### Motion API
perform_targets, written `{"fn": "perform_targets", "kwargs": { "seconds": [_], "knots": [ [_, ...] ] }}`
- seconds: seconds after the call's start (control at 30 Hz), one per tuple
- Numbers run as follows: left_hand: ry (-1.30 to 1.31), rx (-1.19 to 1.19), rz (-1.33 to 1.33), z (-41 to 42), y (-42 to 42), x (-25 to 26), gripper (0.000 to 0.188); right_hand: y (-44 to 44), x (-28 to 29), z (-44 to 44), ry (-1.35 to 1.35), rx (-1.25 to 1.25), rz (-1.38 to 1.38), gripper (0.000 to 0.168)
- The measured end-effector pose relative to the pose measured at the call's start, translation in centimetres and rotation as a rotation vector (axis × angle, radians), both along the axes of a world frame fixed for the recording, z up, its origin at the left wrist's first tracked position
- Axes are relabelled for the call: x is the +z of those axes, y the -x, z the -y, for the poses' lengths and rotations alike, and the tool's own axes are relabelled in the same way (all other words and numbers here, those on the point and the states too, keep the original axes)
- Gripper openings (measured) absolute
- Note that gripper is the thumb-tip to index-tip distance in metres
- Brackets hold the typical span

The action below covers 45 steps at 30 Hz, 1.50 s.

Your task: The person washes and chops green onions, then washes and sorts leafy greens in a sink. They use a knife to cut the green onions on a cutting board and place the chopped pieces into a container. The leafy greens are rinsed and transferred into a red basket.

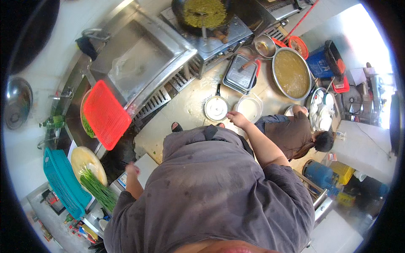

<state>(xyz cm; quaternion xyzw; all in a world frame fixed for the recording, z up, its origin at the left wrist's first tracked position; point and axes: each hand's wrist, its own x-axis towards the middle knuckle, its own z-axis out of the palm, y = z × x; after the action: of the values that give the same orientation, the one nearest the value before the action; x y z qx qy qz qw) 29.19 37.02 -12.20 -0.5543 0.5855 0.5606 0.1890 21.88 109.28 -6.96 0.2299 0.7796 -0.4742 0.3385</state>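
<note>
My left hand [132, 169] hangs blurred beside a white-topped cabinet or box [146, 169]; its fingers look curled, and I cannot tell if they hold anything. Left of it, a bunch of green chives or garlic chives [99, 189] lies partly on a round chopping board [88, 163]. My right hand [239, 120] hangs at waist height with its fingers loosely bent and nothing visible in them. In the picture it overlaps the edge of a white bucket [251, 107] on the floor. Close by sits a black-handled pan [216, 108] with a round pale item inside.
A co-worker [289, 132] crouches at the right by a basin of dishes [321, 109]. A large basin of murky liquid [291, 73] and stacked metal trays [242, 72] stand on the floor. A red basket [106, 115], a teal basket [65, 185], a steel sink [139, 50] and a wok [202, 14] surround me.
</note>
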Motion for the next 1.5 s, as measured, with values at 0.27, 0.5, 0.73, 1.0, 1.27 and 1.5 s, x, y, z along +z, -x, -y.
{"fn": "perform_targets", "kwargs": {
  "seconds": [0.27, 0.5, 0.73, 1.0, 1.27, 1.5],
  "knots": [
    [0.284, -1.090, 0.021, -16.3, 0.1, 1.1, 0.032, 0.4, -1.2, -8.5, 0.143, -0.162, 0.130, 0.038],
    [0.701, -0.997, -0.354, -31.9, 17.0, 13.0, 0.035, 17.6, 6.9, -5.6, 0.179, -0.394, -0.505, 0.028],
    [-0.117, -0.782, -0.593, -44.2, 33.0, 10.6, 0.027, 28.2, 11.9, -1.0, 0.018, -0.133, -0.674, 0.050],
    [-0.613, -0.743, -0.462, -59.3, 46.0, 10.0, 0.038, 40.9, 6.2, 1.7, -0.271, -0.225, -0.275, 0.075],
    [-0.920, -0.441, -0.088, -63.0, 45.8, 11.7, 0.036, 45.7, 18.7, -10.8, -0.742, 0.530, -0.286, 0.050],
    [-1.336, -0.001, -0.085, -70.6, 46.8, 11.1, 0.020, 41.5, 25.3, -10.8, -0.805, 0.553, -0.167, 0.042]
  ]
}}
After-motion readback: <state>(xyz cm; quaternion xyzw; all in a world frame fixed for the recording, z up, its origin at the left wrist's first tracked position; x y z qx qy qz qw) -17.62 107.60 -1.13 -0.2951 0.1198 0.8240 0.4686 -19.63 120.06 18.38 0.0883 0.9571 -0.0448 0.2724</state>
